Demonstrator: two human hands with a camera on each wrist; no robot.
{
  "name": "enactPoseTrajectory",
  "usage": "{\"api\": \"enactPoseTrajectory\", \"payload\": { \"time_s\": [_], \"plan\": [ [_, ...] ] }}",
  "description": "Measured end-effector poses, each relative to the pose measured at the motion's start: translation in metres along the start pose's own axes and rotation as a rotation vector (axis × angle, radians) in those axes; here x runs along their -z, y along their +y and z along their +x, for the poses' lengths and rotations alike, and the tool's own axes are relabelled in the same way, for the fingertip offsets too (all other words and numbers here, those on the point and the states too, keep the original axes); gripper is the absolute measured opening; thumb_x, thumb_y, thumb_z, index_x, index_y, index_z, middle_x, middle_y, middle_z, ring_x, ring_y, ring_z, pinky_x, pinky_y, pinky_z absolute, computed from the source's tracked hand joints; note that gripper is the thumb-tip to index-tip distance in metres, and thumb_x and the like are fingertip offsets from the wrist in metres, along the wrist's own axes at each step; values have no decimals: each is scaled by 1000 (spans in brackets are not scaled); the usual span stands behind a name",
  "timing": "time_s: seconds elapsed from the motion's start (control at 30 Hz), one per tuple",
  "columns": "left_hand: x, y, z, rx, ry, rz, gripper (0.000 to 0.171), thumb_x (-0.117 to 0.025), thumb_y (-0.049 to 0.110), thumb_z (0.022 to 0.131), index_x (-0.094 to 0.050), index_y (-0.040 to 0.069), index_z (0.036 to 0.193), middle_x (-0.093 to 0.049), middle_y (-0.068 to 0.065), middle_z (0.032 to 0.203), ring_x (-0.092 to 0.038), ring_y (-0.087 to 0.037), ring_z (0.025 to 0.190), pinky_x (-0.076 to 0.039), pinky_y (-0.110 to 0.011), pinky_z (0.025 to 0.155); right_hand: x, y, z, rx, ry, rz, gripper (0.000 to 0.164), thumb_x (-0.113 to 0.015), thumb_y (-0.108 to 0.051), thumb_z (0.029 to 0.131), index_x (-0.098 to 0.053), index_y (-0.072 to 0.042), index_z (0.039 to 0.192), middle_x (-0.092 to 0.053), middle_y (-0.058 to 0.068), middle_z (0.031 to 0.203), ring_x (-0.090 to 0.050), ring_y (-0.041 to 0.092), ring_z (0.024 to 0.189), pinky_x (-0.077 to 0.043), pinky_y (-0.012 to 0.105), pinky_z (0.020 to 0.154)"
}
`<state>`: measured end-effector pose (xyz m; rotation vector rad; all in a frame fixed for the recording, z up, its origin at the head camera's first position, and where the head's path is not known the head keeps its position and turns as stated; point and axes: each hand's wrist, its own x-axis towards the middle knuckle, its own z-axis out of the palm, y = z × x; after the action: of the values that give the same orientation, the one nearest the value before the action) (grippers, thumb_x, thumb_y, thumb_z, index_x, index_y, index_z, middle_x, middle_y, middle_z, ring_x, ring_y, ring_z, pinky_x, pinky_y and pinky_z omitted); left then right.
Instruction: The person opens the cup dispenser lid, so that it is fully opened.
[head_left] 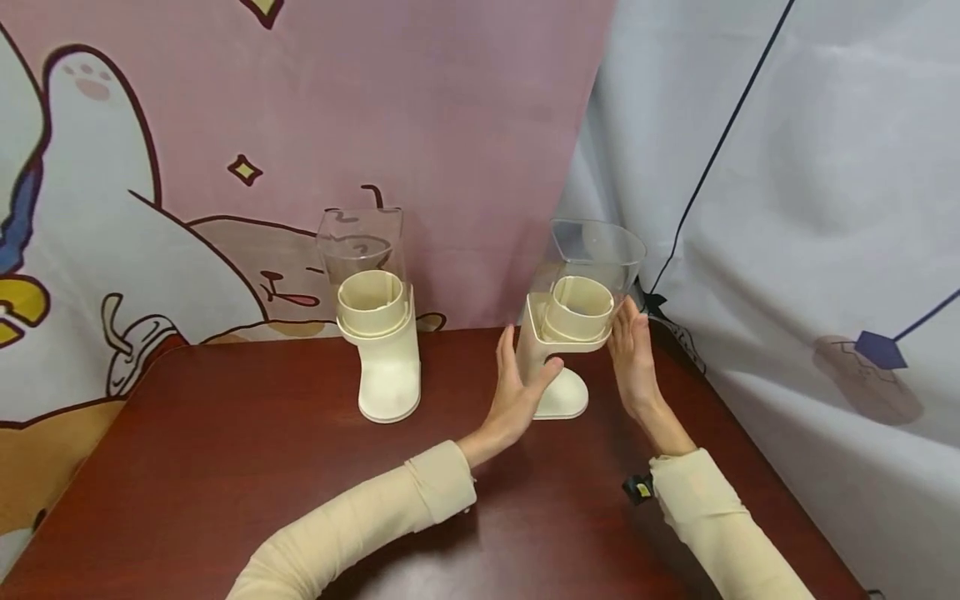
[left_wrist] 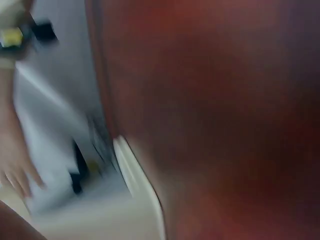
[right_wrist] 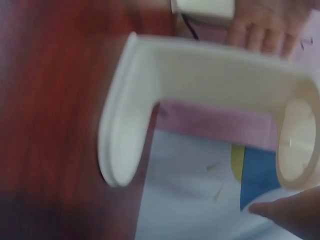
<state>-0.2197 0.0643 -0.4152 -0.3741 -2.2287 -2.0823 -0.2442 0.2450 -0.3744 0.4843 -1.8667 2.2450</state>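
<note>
A cream C-shaped stand [head_left: 558,396] with a round collar and a clear, open-topped container [head_left: 600,250] stands upright at the right of the table. To its left is my left hand [head_left: 508,400], fingers and thumb extended close beside the upright. My right hand [head_left: 634,358] is on the other side, its straight fingers right at the edge of the collar. In the right wrist view the stand [right_wrist: 200,70] shows from the side, between a right-hand finger [right_wrist: 280,210] and the left hand [right_wrist: 265,25]. The left wrist view is blurred, with part of the stand [left_wrist: 137,175] low in it.
A matching cream stand [head_left: 390,375] with its own clear container [head_left: 360,242] stands to the left. Behind the dark red table [head_left: 247,450] hangs a pink cartoon-printed cloth [head_left: 465,125]; a pale cloth [head_left: 787,250] hangs along the right edge.
</note>
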Motion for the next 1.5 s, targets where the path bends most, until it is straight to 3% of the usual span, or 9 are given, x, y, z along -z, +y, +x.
{"api": "enactPoseTrajectory", "payload": {
  "time_s": [0.17, 0.3, 0.37, 0.47, 0.6, 0.7, 0.9, 1.23, 1.5],
  "plan": [
    [22, -15, 42, -75, -104, 67, 125, -66, 86, 65, 10, 44, 156, 4, 11, 167, -5, -22, 155, -16, -57, 122, 6, -11, 36, 81, -9, 6, 110, -50, -75, 88, -2, -6, 159, -1, 16, 168, 0, 22, 156, 2, 34, 126],
    [26, -21, 63, -116, -200, 122, 137, -71, 87, 56, 14, 45, 155, 7, 9, 167, -3, -20, 155, -15, -52, 123, 3, -16, 55, 154, -1, 70, 123, -66, -75, 76, -7, -5, 158, -8, 21, 166, -4, 27, 156, -3, 35, 127],
    [24, -23, 69, -156, -220, 139, 137, -79, 77, 60, 12, 41, 157, 0, 6, 168, -10, -18, 154, -18, -49, 123, 0, -16, 60, 177, 12, 81, 123, -70, -75, 73, -13, -5, 157, -13, 21, 165, -7, 30, 155, -5, 38, 127],
    [17, -28, 75, -218, -204, 138, 129, -89, 50, 67, 0, 34, 159, -25, 3, 162, -31, -15, 145, -29, -42, 120, -3, -15, 62, 211, 23, 58, 111, -69, -76, 72, -30, -8, 151, -29, 15, 162, -17, 29, 154, -11, 41, 126],
    [8, -31, 77, -269, -156, 119, 114, -91, 27, 70, -17, 27, 156, -46, 2, 144, -48, -12, 127, -38, -34, 111, -8, -13, 60, 280, 26, 72, 90, -65, -76, 76, -51, -12, 137, -61, 3, 138, -52, 20, 134, -34, 35, 116],
    [5, -32, 75, -293, -144, 113, 109, -90, 26, 71, -20, 25, 155, -45, 1, 143, -48, -12, 126, -38, -32, 110, -11, -12, 59, 334, 27, 121, 82, -64, -73, 79, -56, -10, 131, -73, 4, 118, -68, 17, 110, -50, 28, 99],
    [10, -34, 58, -304, -142, 117, 102, -85, 18, 72, -21, 21, 152, -42, -4, 142, -48, -17, 125, -39, -34, 109, -21, -7, 52, 372, -16, 204, 82, -62, -72, 79, -57, -6, 127, -74, 9, 107, -72, 20, 98, -56, 27, 85],
    [29, -25, 23, -303, -111, 153, 106, -82, 11, 71, -17, 22, 155, -37, -8, 145, -44, -21, 129, -37, -40, 111, -46, -4, 33, 432, -24, 221, 83, -60, -69, 85, -56, 2, 129, -73, 13, 112, -71, 22, 99, -56, 30, 88],
    [40, -25, -7, -325, -89, 108, 108, -82, 2, 68, -17, 13, 154, -36, -13, 146, -43, -26, 130, -35, -43, 112, -69, -11, 10, 459, -73, 243, 72, -60, -65, 88, -60, -5, 127, -73, 7, 113, -70, 17, 104, -54, 29, 92]
  ]
}}
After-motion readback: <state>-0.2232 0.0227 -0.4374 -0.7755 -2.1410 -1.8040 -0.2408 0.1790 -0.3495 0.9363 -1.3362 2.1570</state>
